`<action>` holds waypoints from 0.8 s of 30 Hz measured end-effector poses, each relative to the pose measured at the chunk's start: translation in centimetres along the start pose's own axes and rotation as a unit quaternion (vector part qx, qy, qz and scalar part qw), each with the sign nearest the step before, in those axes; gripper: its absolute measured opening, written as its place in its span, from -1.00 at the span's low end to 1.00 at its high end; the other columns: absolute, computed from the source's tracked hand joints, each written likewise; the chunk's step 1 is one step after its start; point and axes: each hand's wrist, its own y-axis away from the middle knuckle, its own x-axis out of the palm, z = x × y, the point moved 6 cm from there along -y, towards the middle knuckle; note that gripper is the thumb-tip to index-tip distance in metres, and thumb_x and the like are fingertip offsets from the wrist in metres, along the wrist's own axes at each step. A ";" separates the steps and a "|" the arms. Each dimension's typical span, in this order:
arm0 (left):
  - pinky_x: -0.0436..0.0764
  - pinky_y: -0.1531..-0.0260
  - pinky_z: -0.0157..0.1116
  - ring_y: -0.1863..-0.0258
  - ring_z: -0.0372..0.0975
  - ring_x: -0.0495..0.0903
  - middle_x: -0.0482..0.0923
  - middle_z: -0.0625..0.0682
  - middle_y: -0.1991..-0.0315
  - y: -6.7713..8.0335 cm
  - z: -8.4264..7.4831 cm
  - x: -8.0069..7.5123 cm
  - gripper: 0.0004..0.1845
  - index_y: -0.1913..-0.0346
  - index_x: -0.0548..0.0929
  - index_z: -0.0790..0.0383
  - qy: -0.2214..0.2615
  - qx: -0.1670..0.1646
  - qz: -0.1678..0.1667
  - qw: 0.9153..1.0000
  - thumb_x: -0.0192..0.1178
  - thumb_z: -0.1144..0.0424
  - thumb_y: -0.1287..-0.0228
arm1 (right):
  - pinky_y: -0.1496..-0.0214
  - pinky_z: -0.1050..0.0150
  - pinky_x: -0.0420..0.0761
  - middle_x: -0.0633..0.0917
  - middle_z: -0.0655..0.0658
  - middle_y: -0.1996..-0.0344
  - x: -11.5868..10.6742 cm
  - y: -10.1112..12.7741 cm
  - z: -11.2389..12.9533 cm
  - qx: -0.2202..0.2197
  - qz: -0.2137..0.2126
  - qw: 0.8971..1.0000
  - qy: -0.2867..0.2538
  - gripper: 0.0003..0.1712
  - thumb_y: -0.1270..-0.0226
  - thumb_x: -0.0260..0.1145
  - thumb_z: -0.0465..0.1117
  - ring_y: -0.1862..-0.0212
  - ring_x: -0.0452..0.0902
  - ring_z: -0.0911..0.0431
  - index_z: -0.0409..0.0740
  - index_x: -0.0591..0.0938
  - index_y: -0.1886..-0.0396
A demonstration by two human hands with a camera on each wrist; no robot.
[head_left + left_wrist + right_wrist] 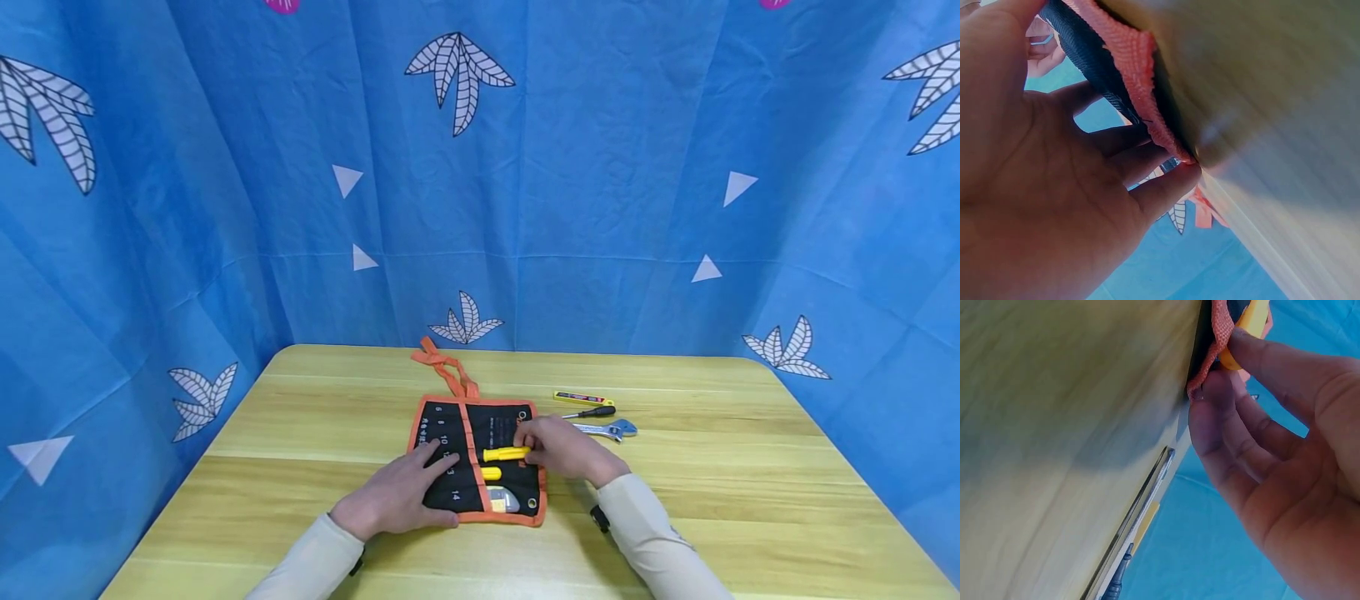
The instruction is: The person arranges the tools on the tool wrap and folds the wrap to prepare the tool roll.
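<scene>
A black tool roll (450, 433) with orange trim lies unrolled on the wooden table (300, 433). My left hand (431, 483) rests flat on its left half, over the numbered pockets. In the left wrist view the fingers (1166, 187) touch the roll's orange edge (1141, 75). My right hand (528, 446) pinches a yellow-handled tool (504, 454) that lies across the right half of the roll. In the right wrist view the thumb presses that yellow handle (1254, 319) while the fingers (1210, 425) sit at the orange hem (1219, 325). A second yellow handle (491, 473) and a grey tool (502, 498) sit in the pockets below.
Right of the roll lie a yellow utility knife (583, 398), a black-handled screwdriver (592, 412) and an adjustable wrench (609, 430). The roll's orange ties (446, 371) trail toward the back edge. Blue patterned cloth walls in the table on three sides.
</scene>
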 end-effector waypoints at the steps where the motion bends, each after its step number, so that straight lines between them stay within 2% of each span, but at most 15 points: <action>1: 0.35 -0.40 0.20 -0.51 0.18 0.24 0.16 0.26 -0.57 0.0 0.0 0.0 -0.04 -0.54 0.36 -0.01 -0.001 -0.001 0.000 1.000 0.35 -0.38 -0.15 | 0.27 0.27 0.58 0.64 0.04 0.39 0.0 0.0 0.0 0.001 0.002 1.000 0.001 -0.81 -0.38 0.36 -0.42 0.38 0.47 0.21 -0.15 0.73 0.07; 10: 0.35 -0.40 0.20 -0.52 0.18 0.23 0.16 0.26 -0.57 -0.1 0.1 0.0 -0.03 -0.54 0.36 -0.01 -0.002 -0.005 0.001 1.000 0.35 -0.38 -0.15 | 0.24 0.24 0.57 0.70 0.02 0.29 0.0 -0.3 0.4 -0.004 0.006 1.000 0.023 -0.80 -0.43 0.32 -0.40 0.33 0.46 0.17 -0.16 0.77 0.05; 19: 0.34 -0.41 0.20 -0.52 0.18 0.23 0.15 0.25 -0.57 -0.1 0.1 0.0 -0.03 -0.54 0.36 -0.02 0.002 -0.013 0.002 1.000 0.35 -0.39 -0.14 | 0.20 0.25 0.66 0.77 -0.07 0.19 0.2 -0.5 0.9 -0.019 0.002 0.999 0.044 -0.78 -0.44 0.30 -0.40 0.29 0.56 0.22 -0.18 0.78 0.02; 24: 0.37 -0.39 0.19 -0.51 0.18 0.25 0.16 0.25 -0.57 -0.1 0.0 0.0 -0.02 -0.54 0.36 -0.02 -0.002 -0.014 0.002 1.000 0.35 -0.40 -0.13 | 0.19 0.26 0.67 0.77 -0.11 0.14 0.3 -0.5 1.2 -0.027 -0.003 0.998 0.058 -0.77 -0.47 0.28 -0.39 0.23 0.62 0.15 -0.19 0.78 0.01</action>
